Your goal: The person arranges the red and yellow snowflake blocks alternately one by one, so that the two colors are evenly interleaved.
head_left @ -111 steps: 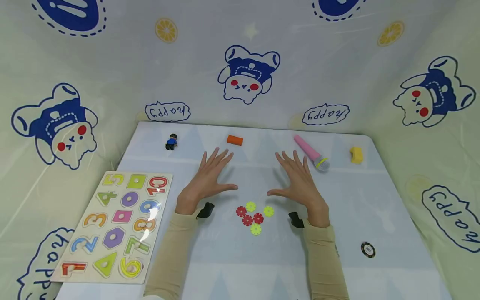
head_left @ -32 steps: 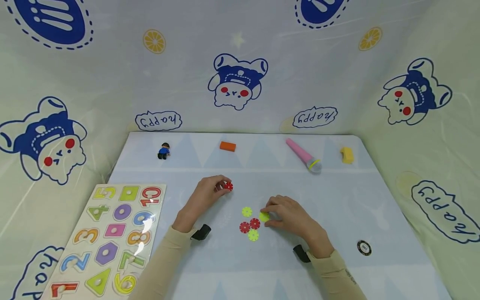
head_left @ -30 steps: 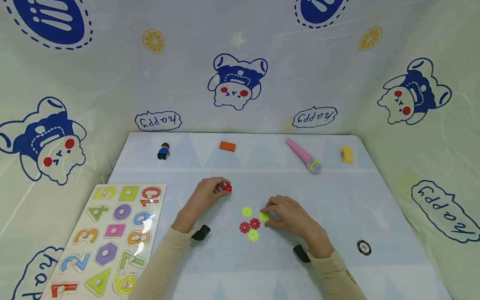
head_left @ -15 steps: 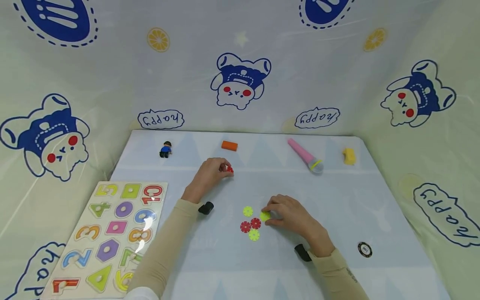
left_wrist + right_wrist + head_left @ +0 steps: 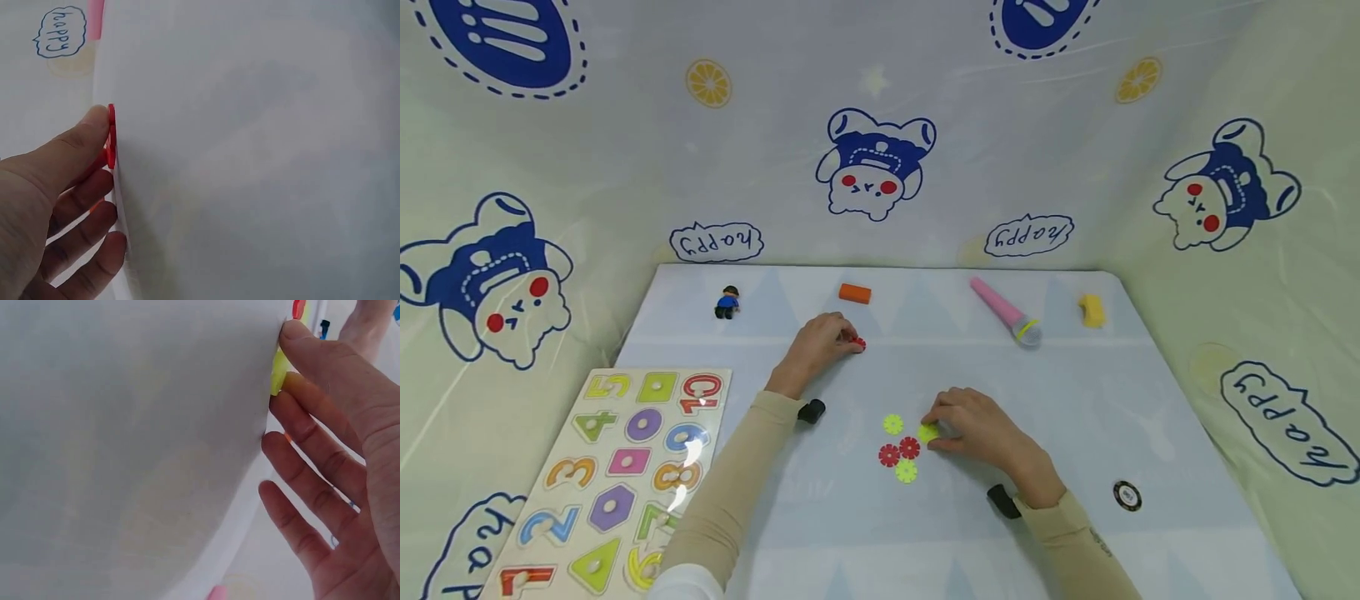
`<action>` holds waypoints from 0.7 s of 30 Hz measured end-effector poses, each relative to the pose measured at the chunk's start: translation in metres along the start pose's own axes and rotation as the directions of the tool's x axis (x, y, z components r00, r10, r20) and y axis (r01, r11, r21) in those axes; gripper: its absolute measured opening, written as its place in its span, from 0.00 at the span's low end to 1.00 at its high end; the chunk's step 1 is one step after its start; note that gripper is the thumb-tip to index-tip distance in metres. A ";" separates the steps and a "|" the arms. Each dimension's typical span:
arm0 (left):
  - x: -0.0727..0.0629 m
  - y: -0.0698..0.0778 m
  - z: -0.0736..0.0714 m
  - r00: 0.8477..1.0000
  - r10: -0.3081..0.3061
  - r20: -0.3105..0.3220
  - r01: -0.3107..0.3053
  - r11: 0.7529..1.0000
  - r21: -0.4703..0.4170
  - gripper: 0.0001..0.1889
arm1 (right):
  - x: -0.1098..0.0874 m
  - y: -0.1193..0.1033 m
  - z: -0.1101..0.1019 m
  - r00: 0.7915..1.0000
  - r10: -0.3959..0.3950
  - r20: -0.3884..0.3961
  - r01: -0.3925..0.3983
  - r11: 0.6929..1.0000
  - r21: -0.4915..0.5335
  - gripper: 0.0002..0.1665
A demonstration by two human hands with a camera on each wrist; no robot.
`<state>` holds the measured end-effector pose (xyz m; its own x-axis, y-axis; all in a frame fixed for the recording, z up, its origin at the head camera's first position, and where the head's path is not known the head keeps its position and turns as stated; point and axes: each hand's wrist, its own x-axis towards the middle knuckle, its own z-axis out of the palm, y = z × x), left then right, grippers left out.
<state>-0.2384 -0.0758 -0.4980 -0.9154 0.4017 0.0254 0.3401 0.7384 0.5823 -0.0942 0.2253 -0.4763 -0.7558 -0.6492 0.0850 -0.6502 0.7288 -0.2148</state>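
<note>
On the worktop (image 5: 850, 533), a number board (image 5: 628, 461) lies at the near left and a black chip (image 5: 1127, 496) at the right. Between them, two loose red discs (image 5: 889, 455) and two loose green discs (image 5: 906, 471) sit close together. Just beside these, the right hand (image 5: 973, 425) has its grip clamped on a green disc (image 5: 927, 433). Farther off, the left hand (image 5: 815, 348) pinches a red disc (image 5: 861, 343). Along the far edge stand or lie a toy figure (image 5: 727, 302), orange block (image 5: 855, 293), pink microphone (image 5: 1000, 305) and yellow block (image 5: 1093, 311).
</note>
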 end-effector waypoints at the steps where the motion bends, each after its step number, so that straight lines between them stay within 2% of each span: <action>1: 0.000 0.001 0.000 1.000 0.007 0.000 -0.007 1.000 0.012 0.13 | 0.001 0.000 -0.002 1.000 0.000 -0.007 0.000 1.000 -0.012 0.20; 7: -0.003 0.004 -0.001 1.000 0.020 0.008 -0.021 0.998 0.067 0.15 | 0.016 0.003 -0.026 0.993 0.031 -0.112 -0.039 0.997 -0.071 0.20; 14: -0.003 0.000 0.000 0.999 0.033 -0.002 -0.033 0.998 0.047 0.16 | 0.047 0.012 -0.059 0.981 0.035 -0.189 -0.060 0.989 -0.132 0.21; 17: -0.003 0.000 0.000 0.999 0.032 -0.003 -0.032 0.998 0.050 0.16 | 0.060 0.014 -0.064 0.976 0.034 -0.215 -0.062 0.990 -0.125 0.21; 21: -0.003 0.001 0.000 1.000 0.014 0.014 -0.015 0.998 0.061 0.17 | 0.077 0.017 -0.059 0.975 0.041 -0.218 -0.062 0.994 -0.089 0.22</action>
<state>-0.2351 -0.0765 -0.4974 -0.9075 0.4195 0.0218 0.3659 0.7640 0.5314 -0.1684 0.2004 -0.4165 -0.7805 -0.5559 0.2858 -0.6066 0.7840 -0.1319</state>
